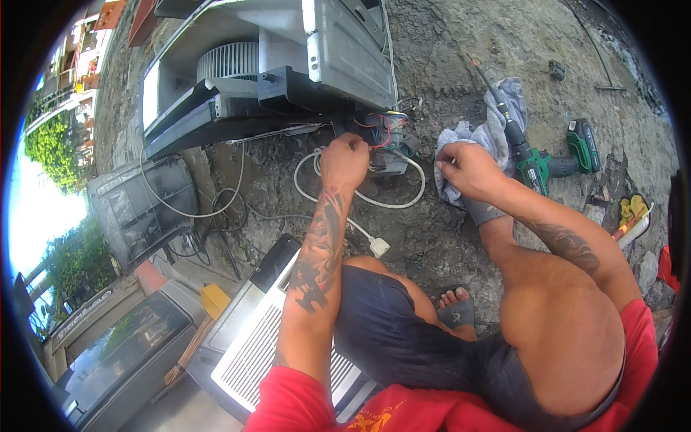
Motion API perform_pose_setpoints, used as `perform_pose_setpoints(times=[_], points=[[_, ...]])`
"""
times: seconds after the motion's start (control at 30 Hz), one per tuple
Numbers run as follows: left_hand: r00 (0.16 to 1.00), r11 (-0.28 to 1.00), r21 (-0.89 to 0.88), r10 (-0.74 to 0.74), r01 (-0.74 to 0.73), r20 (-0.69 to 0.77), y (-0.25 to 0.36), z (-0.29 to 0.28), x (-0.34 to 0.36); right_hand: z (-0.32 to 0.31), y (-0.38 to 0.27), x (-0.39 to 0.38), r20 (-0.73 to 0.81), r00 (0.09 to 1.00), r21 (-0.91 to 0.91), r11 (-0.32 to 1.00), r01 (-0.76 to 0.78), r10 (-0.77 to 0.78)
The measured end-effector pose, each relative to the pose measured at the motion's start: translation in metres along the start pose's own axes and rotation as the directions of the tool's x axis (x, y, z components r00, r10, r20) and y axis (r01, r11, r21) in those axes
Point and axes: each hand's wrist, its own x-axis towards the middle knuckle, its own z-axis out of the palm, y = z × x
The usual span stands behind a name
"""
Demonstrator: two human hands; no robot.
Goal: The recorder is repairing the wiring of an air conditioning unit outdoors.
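Several thin, bunched wires (pixel 389 132), some red

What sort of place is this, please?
Probably an outdoor work spot: a drill lies on rough ground, and trees and what seems a parked vehicle show at the left.

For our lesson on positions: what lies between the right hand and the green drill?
In the head view, a grey cloth lies between the right hand and green drill.
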Motion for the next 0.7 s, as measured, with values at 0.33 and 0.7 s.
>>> perform_pose_setpoints(times=[0.33,0.7], points=[[0.957,0.88,0.379,0.283,-0.288,0.071,0.034,-0.001,-0.021,-0.002,-0.001,0.006,0.0,1.0,0.03,1.0,-0.005,0.005],[0.979,0.984,0.139,0.082,-0.109,0.184,0.011,-0.067,-0.025,-0.003,0.013,0.003,-0.001,1.0,0.044,0.999,-0.007,0.008]])
